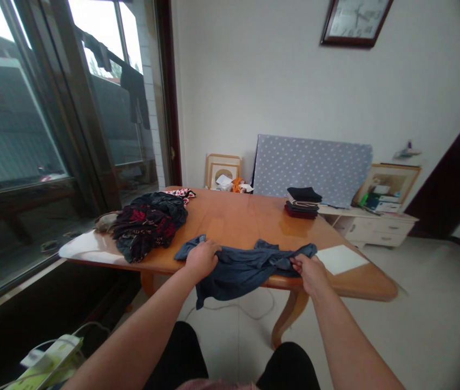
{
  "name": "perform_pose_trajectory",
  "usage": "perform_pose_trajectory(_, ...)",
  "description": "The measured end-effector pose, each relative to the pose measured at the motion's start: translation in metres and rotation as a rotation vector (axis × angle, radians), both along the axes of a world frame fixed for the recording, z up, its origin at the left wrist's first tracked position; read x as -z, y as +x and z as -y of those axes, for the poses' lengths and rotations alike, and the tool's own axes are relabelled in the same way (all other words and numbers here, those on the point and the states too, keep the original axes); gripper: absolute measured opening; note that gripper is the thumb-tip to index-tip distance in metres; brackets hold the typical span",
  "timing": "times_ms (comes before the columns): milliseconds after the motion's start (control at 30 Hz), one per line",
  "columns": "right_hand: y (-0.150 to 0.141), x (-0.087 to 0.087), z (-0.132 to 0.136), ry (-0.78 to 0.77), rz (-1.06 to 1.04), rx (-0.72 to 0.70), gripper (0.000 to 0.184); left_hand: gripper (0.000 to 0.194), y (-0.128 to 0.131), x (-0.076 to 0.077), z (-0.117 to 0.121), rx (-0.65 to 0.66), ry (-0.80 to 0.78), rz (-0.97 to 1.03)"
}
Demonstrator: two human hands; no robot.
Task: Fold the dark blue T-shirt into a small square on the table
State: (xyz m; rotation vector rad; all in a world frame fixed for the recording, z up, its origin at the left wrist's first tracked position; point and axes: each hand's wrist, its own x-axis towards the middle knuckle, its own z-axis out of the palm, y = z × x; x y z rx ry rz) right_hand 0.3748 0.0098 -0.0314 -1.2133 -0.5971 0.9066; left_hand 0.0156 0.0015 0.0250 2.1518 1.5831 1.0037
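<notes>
A dark blue garment (243, 268) lies crumpled along the near edge of the wooden table (238, 219), part of it hanging over the front. My left hand (201, 259) is closed on its left end. My right hand (309, 271) is closed on its right end. Both arms reach forward from the bottom of the view.
A heap of dark and red-patterned clothes (146, 223) sits at the table's left. A small stack of folded clothes (303, 202) stands at the far right. A white sheet (341, 258) lies by my right hand. A low white cabinet (370, 225) stands behind; a power strip (53, 352) at lower left.
</notes>
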Motion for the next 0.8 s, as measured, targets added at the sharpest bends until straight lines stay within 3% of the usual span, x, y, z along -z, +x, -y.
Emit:
perform_pose_trajectory(100, 0.002, -0.005, 0.002, -0.005, -0.025, 0.001, 0.032, 0.010, 0.000, -0.007, -0.015, -0.064, -0.023, 0.173)
perform_pose_trajectory(267, 0.005, -0.030, 0.002, -0.010, 0.009, 0.046, 0.039, 0.021, -0.010, -0.037, -0.029, -0.132, -0.035, 0.418)
perform_pose_trajectory(433, 0.003, -0.058, -0.003, 0.040, -0.001, 0.043, 0.040, 0.026, -0.024, -0.074, -0.029, -0.134, -0.022, 0.550)
perform_pose_trajectory(533, -0.002, -0.069, -0.006, 0.087, -0.018, 0.011, 0.038, 0.028, -0.031, -0.088, -0.026, -0.117, 0.003, 0.646)
perform_pose_trajectory(667, -0.013, -0.080, -0.010, 0.170, -0.098, -0.060, 0.034, 0.031, -0.033, -0.091, -0.022, -0.118, 0.050, 0.700)
perform_pose_trajectory(800, -0.022, -0.078, -0.013, 0.203, -0.103, -0.103, 0.037, 0.027, -0.025, -0.075, -0.008, -0.050, 0.054, 0.583)
